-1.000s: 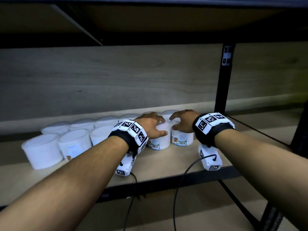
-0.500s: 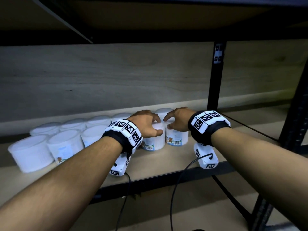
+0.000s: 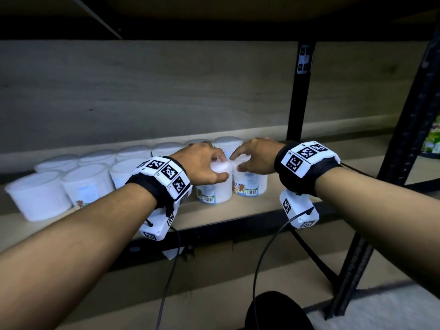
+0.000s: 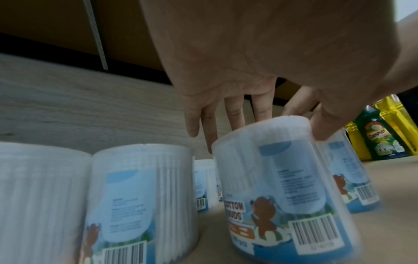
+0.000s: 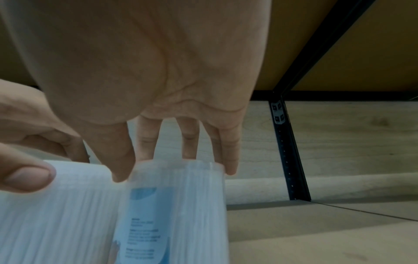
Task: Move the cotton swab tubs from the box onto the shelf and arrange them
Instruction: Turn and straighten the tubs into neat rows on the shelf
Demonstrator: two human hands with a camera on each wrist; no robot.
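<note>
Right now both hands are down on the shelf [image 3: 238, 210], each clasping the top of one cotton swab tub. The left hand [image 3: 202, 166] curls fingers and thumb round the rim of the left tub [image 3: 217, 190], which leans a little in the left wrist view. Just beside it, touching, the right hand [image 3: 256, 159] grips the right tub [image 3: 250, 184] from above. Off to the left of that grip stand the other tubs [image 3: 88, 184] in two rows. Beyond the right hand rises a black upright [image 3: 297, 91].
</note>
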